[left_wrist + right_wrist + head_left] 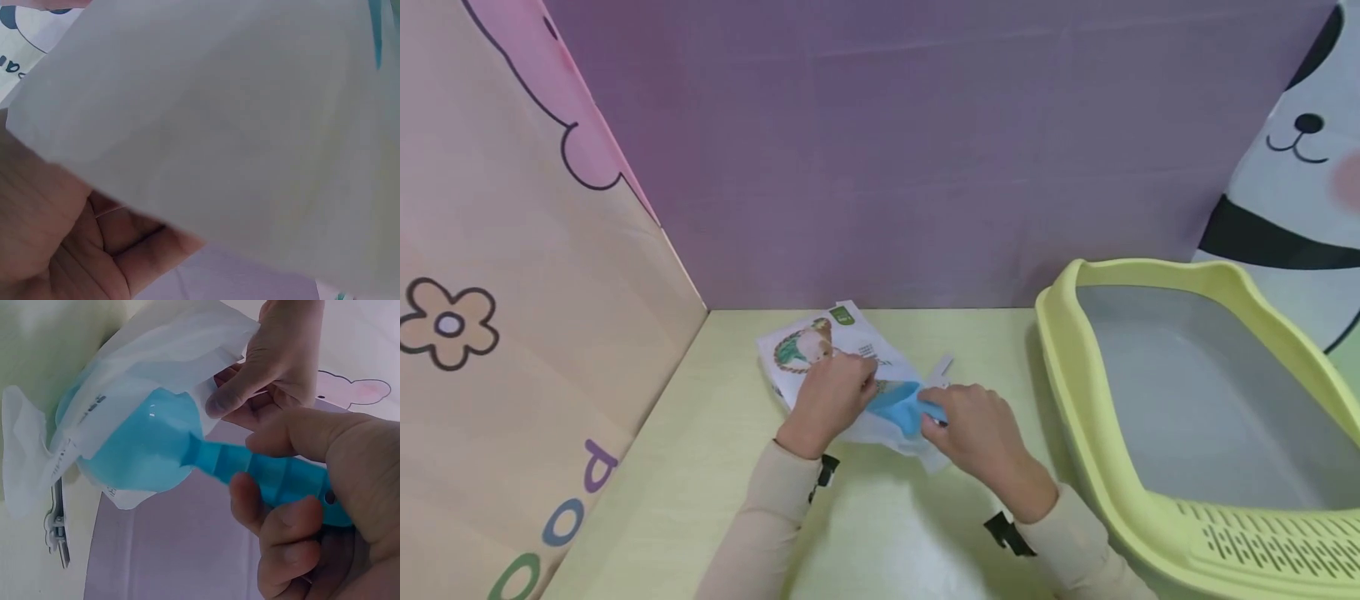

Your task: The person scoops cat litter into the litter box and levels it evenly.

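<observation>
A white printed bag (850,342) lies on the table with its open mouth toward the right. My left hand (835,396) pinches the edge of that mouth between thumb and fingers; in the left wrist view the pale bag wall (206,137) covers part of the hand (81,231). In my right hand (985,429) is the ridged handle of a blue scoop (144,447), gripped between thumb and curled fingers. The scoop's bowl sits inside the bag mouth, partly covered by the bag's white flap (181,347). Some tan contents show beside the bowl.
A large yellow-rimmed litter tray (1078,383) with a grey inside stands at the right. Beside the bag mouth lies a small slim tool (57,531) with a metal part. A purple wall (865,167) closes the back, a printed panel (550,275) the left.
</observation>
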The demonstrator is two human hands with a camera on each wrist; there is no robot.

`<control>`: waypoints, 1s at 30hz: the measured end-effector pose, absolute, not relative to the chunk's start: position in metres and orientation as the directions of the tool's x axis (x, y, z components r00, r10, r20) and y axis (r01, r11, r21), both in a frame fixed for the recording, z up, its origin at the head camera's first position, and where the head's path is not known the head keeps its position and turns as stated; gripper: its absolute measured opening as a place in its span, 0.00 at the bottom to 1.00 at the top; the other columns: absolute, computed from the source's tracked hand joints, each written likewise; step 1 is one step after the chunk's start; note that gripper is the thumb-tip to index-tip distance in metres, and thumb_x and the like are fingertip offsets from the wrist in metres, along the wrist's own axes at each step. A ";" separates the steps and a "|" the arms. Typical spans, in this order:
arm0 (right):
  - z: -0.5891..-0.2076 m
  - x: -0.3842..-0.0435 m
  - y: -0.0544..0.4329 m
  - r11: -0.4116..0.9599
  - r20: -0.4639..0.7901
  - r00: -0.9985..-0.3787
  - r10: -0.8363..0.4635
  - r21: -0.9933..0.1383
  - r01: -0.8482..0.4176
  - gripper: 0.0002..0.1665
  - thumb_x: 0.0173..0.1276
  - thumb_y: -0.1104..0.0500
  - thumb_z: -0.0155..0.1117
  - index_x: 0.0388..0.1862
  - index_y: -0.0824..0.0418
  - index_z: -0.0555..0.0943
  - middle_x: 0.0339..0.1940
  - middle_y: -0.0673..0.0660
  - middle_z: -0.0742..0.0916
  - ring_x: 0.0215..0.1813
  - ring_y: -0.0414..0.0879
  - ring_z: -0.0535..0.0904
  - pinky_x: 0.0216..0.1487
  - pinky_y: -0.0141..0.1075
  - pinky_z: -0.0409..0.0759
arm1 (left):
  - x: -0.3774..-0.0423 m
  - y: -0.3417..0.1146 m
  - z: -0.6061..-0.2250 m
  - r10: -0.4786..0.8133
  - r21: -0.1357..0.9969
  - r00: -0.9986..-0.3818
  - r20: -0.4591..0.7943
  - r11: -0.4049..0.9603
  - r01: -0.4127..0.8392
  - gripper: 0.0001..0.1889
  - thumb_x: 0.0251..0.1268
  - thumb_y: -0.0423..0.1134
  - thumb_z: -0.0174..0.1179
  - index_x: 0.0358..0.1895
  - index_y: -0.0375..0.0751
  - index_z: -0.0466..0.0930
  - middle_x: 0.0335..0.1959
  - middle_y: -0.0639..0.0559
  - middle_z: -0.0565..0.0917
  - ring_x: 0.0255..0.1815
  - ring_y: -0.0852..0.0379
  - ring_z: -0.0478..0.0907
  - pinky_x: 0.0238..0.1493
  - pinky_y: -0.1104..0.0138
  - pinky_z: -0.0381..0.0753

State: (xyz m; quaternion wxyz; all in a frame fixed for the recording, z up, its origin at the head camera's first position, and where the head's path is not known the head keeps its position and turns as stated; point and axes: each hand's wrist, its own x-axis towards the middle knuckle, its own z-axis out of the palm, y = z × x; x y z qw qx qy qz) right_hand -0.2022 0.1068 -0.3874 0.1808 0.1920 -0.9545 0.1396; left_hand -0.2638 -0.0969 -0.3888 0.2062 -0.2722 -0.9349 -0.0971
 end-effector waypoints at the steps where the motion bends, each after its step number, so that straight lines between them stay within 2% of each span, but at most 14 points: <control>1: -0.387 -0.202 0.107 0.888 0.400 -0.860 -0.317 -0.192 -0.417 0.15 0.55 0.52 0.65 0.43 0.48 0.86 0.34 0.51 0.89 0.17 0.37 0.65 0.14 0.30 0.61 | -0.264 -0.097 -0.389 0.470 0.066 -0.765 0.441 0.833 0.550 0.16 0.57 0.37 0.60 0.14 0.51 0.66 0.11 0.60 0.67 0.13 0.64 0.60 0.18 0.70 0.61; 14: -0.390 -0.203 0.105 0.870 0.322 -0.881 -0.346 -0.241 -0.430 0.16 0.57 0.51 0.65 0.45 0.48 0.86 0.40 0.53 0.89 0.16 0.37 0.65 0.12 0.30 0.61 | -0.264 -0.096 -0.388 0.467 0.069 -0.770 0.434 0.835 0.546 0.16 0.57 0.37 0.60 0.15 0.50 0.67 0.11 0.60 0.67 0.13 0.63 0.61 0.19 0.69 0.63; 21: -0.396 -0.204 0.100 0.897 0.322 -0.894 -0.311 -0.212 -0.388 0.16 0.57 0.49 0.65 0.45 0.46 0.86 0.37 0.52 0.89 0.18 0.39 0.68 0.13 0.32 0.62 | -0.264 -0.096 -0.388 0.473 0.062 -0.764 0.438 0.832 0.551 0.18 0.57 0.36 0.58 0.13 0.50 0.64 0.10 0.59 0.65 0.13 0.63 0.58 0.19 0.69 0.60; 30: -0.400 -0.202 0.094 0.916 0.310 -0.914 -0.262 -0.219 -0.337 0.17 0.59 0.48 0.63 0.47 0.45 0.85 0.33 0.52 0.88 0.14 0.39 0.62 0.11 0.32 0.58 | -0.263 -0.096 -0.388 0.475 0.067 -0.762 0.440 0.829 0.556 0.18 0.57 0.36 0.58 0.13 0.50 0.63 0.09 0.59 0.64 0.13 0.64 0.57 0.18 0.71 0.59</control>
